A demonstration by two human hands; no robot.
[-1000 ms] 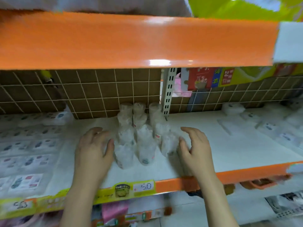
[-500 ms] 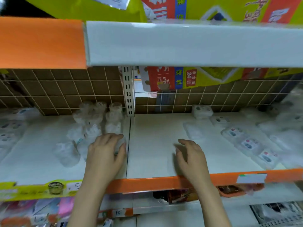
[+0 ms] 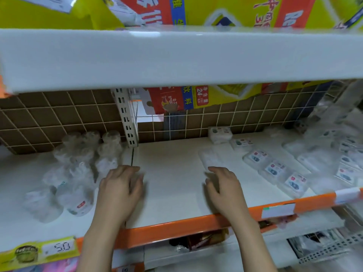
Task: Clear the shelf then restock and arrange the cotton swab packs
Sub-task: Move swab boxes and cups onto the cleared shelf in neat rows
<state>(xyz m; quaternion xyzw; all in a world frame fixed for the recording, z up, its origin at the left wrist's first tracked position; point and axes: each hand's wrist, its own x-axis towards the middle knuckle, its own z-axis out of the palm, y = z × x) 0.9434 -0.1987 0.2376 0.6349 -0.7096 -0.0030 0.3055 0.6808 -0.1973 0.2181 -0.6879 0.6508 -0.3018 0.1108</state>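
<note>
Two hands reach onto the white shelf (image 3: 172, 173) in front of us, both palm down with fingers loosely spread. Our left hand (image 3: 119, 190) rests near the seam between two shelf boards, its grip released and holding nothing, fingertips just beside the cluster of clear round cotton swab tubs (image 3: 82, 165) that stands at nine to ten o'clock from it. Our right hand (image 3: 225, 191) lies well apart from the left, also released and empty, its fingertips near a flat clear pack (image 3: 209, 157) at twelve o'clock.

At one to three o'clock from the right hand, a diagonal row of flat cotton swab packs (image 3: 275, 170) with red and blue labels runs from the tiled back wall (image 3: 59, 118) toward the orange shelf edge (image 3: 176, 226). More clear packs pile up further right, too blurred to count.

Between our hands the shelf board shows bare white. A yellow price tag (image 3: 39, 250) reading 50 sits on the edge at seven o'clock, and a white upper shelf (image 3: 176, 55) carrying yellow and red cartons (image 3: 216, 10) spans overhead.
</note>
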